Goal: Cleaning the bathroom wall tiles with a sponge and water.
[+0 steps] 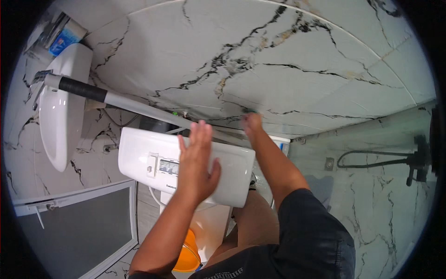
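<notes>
My left hand (197, 162) is held flat over a glossy white rounded casing (230, 171), its fingers extended and thumb apart, holding nothing. Whether the palm touches the casing cannot be told. The casing has a small clear window and a white fitting on its face. Near the marble-patterned wall, beyond the casing's right corner, is my right hand (252, 123). Its fingers are curled and blurred, with a small dark greenish spot at their tips; what it holds, if anything, is unclear. A pale pole (139, 108) with a black grip slants from the washbasin to behind the casing.
A white washbasin (62, 118) with a metal tap is on the left, a blue-and-white package (64, 40) above it. An orange bucket (188, 254) stands below the casing. A framed grey door panel (87, 226) is at lower left; a black shower hose (373, 164) hangs at right.
</notes>
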`<state>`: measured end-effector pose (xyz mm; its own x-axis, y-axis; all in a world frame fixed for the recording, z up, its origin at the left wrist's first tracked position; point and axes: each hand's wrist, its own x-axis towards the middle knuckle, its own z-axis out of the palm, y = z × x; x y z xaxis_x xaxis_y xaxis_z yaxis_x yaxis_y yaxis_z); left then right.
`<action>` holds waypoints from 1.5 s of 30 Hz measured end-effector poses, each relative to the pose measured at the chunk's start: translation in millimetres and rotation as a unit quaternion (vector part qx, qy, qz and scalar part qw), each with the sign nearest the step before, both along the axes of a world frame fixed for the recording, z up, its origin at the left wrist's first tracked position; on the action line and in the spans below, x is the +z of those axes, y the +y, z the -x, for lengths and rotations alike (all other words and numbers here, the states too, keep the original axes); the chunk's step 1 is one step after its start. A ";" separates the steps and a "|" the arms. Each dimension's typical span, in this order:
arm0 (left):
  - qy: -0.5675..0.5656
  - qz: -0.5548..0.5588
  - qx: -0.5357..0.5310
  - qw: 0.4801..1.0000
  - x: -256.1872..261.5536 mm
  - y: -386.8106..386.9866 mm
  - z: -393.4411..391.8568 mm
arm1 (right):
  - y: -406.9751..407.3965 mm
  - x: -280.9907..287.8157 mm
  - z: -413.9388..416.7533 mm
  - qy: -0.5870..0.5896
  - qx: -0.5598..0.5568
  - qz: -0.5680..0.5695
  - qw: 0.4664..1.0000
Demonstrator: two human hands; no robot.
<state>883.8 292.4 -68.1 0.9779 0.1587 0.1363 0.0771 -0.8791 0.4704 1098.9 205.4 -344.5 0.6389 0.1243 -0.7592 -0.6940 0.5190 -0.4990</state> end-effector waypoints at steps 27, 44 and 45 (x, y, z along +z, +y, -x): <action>-0.362 0.554 0.001 0.750 98.1 63.7 -85.1 | -104.5 -4.5 -42.1 -0.047 -0.079 0.069 0.993; -0.320 0.378 0.113 0.862 100.7 180.2 -121.6 | -35.4 39.9 -15.9 -0.031 -0.066 -0.068 0.995; -0.283 0.272 0.217 0.894 97.1 182.1 -121.7 | -14.1 53.6 -12.8 -0.001 -0.029 -0.089 0.996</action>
